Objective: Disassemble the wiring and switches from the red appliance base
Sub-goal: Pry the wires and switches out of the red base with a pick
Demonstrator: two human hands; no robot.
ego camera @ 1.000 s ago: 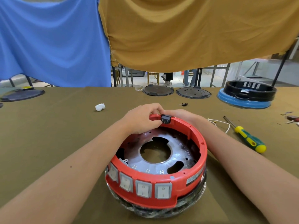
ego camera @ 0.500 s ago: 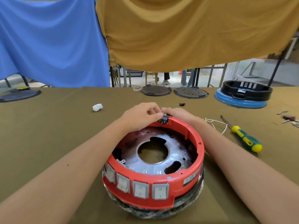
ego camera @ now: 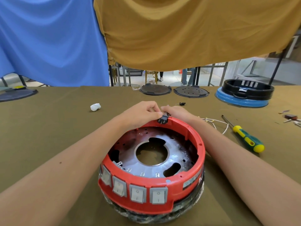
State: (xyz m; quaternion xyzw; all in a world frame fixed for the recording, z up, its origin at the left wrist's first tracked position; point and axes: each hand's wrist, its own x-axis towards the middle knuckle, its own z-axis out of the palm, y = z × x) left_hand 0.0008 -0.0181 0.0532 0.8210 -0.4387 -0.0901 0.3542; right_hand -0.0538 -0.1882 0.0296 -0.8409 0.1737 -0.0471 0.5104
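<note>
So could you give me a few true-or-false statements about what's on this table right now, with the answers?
1. Both hands meet at the far rim of the red base. True: left hand and right hand are at the small black part there.
2. Four grey switches sit in the base's near side. True.
3. The screwdriver is in the right hand. False: it lies on the table, to the right.
4. The white wire is plugged into the switches. False: it lies loose on the cloth.

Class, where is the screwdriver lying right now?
In the head view, the screwdriver lies on the table to the right of the red base, just beyond the right forearm and beside the loose white wire.
</note>
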